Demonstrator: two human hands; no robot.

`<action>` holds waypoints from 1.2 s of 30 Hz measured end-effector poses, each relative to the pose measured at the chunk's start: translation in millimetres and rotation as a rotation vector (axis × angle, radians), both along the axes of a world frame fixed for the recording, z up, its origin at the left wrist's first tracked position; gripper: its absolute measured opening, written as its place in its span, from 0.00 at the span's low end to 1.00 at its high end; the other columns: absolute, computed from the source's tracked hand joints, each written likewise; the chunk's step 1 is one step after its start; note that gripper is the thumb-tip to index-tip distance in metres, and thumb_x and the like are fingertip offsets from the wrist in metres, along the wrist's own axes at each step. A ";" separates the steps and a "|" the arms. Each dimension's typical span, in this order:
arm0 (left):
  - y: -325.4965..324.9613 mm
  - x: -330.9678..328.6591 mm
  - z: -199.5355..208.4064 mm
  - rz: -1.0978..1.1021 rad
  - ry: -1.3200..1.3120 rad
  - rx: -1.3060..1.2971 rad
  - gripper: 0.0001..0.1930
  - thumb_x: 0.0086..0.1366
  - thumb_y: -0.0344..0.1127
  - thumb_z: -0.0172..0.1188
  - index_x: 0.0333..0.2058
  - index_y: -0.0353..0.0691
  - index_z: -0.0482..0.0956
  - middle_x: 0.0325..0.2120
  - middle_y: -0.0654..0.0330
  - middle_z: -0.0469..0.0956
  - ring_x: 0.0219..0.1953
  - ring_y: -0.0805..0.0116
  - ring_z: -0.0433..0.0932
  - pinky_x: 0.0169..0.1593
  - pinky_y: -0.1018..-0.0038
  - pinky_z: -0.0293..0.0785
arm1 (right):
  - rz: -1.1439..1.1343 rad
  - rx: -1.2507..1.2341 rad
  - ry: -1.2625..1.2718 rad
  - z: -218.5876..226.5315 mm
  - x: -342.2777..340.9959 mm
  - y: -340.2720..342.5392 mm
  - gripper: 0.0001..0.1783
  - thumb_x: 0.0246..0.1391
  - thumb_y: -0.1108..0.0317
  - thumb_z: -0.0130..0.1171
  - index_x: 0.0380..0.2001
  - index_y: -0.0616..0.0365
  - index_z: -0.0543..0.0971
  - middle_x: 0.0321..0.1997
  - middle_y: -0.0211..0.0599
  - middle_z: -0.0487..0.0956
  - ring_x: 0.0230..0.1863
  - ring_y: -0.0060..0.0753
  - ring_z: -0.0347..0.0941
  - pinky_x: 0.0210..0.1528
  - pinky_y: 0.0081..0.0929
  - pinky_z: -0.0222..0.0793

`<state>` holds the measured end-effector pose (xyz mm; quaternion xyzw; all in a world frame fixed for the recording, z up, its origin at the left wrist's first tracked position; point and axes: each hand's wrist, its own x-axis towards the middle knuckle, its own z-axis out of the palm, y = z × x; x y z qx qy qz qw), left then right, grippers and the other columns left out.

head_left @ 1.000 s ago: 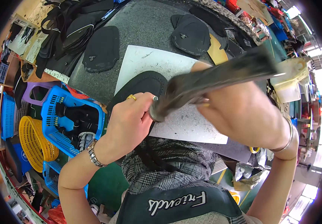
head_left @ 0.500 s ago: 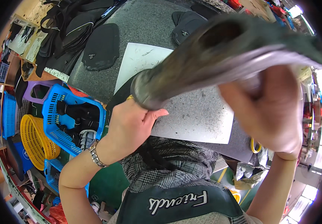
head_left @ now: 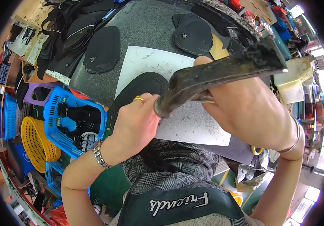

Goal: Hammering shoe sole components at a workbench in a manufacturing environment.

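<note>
Both elbows (head_left: 298, 154) bend, the right grip (head_left: 241, 105) clenching a curved, dark metal hammer (head_left: 222, 72), the left grip (head_left: 137, 118) curled, its contents hidden.

Dark, scuffed metal hammer (head_left: 226, 71) held slantwise, round end left, broad flat end right; matte black, curved-edged flat piece (head_left: 142, 86) lies partly over white rectangular sheet (head_left: 192, 130).
</note>
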<state>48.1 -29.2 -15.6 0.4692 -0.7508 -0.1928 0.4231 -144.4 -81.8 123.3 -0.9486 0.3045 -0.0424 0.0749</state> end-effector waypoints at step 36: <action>-19.1 -0.4 -3.9 0.118 -0.077 0.018 0.06 0.56 0.25 0.61 0.32 0.35 0.75 0.26 0.54 0.77 0.25 0.59 0.78 0.28 0.71 0.74 | -0.044 0.027 0.057 3.1 2.9 -20.7 0.20 0.42 0.75 0.61 0.43 0.61 0.74 0.43 0.44 0.73 0.40 0.55 0.68 0.46 0.37 0.67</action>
